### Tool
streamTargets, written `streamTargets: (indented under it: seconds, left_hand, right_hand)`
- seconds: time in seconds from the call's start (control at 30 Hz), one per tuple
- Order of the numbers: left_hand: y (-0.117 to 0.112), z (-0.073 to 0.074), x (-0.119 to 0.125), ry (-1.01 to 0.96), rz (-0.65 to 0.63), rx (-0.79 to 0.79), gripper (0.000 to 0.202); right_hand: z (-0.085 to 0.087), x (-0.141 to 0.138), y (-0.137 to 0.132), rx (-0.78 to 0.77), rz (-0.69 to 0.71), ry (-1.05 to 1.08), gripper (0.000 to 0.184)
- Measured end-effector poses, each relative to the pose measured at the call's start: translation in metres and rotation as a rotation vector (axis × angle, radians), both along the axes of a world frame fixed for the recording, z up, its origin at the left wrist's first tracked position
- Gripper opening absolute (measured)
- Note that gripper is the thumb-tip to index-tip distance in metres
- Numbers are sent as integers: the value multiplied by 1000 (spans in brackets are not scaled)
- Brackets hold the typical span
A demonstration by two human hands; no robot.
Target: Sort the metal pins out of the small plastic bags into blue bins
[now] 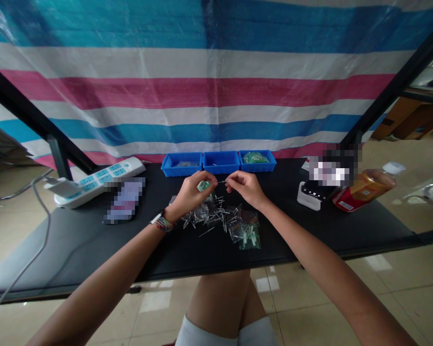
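Observation:
My left hand (194, 190) is closed in a pinch, with a small green-and-clear plastic packet (203, 185) at its fingers. My right hand (246, 186) faces it, fingertips pinched on a thin metal pin (222, 181) that spans the narrow gap between the hands. The pin's exact kind is too small to tell. Below both hands lies a loose pile of similar metal pins (220, 216), mixed with clear plastic bags. At the pile's right side is a green-tinted bag (250, 238) with pale pieces in it.
Three joined blue bins (220, 170) stand behind my hands; the right one holds green packets (255, 157). A power strip (104, 180) and a blurred-out flat item (125, 201) lie left. At right are a phone on a stand (315, 190) and a drink bottle (366, 188).

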State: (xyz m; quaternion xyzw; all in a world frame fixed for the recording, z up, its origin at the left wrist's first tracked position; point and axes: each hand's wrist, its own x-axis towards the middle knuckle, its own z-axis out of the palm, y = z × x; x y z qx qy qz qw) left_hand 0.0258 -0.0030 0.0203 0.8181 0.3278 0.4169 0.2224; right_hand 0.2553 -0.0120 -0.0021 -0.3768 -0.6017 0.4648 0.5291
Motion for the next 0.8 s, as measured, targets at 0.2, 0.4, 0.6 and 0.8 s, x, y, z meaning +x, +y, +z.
streamTargets:
  seconds: [0.2,0.4,0.6,0.8]
  left_hand:
    - [1,1,0,25,37,33,23]
    - [0,1,2,32,42,32,32]
    - [0,1,-1,31,13,19,25]
    - [-1,4,-1,74,6,59,26]
  right_hand:
    - [1,-2,-2,-9,2,43,47]
    - [3,-3,-4,-2,24,84,40]
    - [0,-3,-1,-2,-1,84,42]
    - [-1,-2,-1,-41,16,97,44]
